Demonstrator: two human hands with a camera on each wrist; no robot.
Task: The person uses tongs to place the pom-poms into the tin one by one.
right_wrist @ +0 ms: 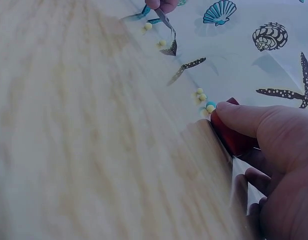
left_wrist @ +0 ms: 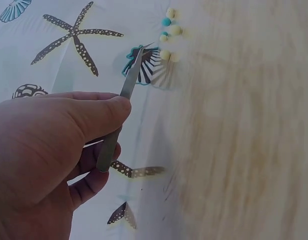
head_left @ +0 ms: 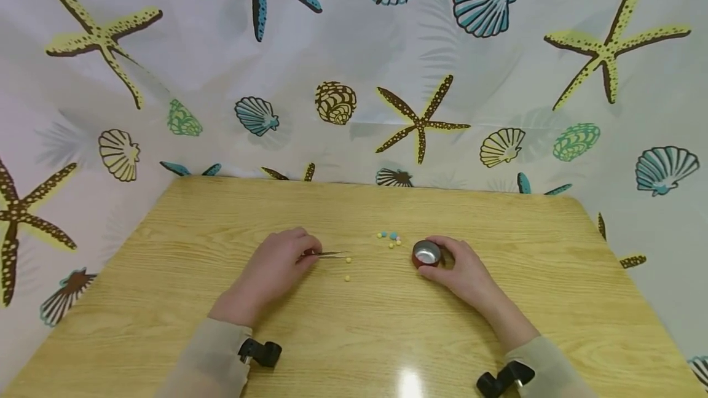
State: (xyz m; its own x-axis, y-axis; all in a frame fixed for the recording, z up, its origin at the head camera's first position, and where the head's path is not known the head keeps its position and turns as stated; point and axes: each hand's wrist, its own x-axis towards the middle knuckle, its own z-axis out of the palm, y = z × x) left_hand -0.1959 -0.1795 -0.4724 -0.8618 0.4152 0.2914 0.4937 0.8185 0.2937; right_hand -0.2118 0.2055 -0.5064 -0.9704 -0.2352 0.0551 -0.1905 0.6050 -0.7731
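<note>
My left hand (head_left: 284, 260) pinches a pair of metal tweezers (left_wrist: 119, 112) between thumb and fingers. Their tips point right in the head view, close beside a yellow bead (head_left: 348, 260); whether they touch it I cannot tell. A second yellow bead (head_left: 347, 278) lies a little nearer to me. My right hand (head_left: 461, 266) grips a small round cup (head_left: 426, 254), red outside and silvery inside, upright on the table. What the cup contains is too small to make out. Between the hands sits a loose cluster of several yellow, blue and pinkish beads (head_left: 393, 236).
The wood-grain table (head_left: 354, 336) reaches back to a white cloth (head_left: 343, 35) printed with starfish and shells, which hangs behind it and at both sides. Each wrist carries a small black camera mount (head_left: 260, 352). Light glares on the table's near part.
</note>
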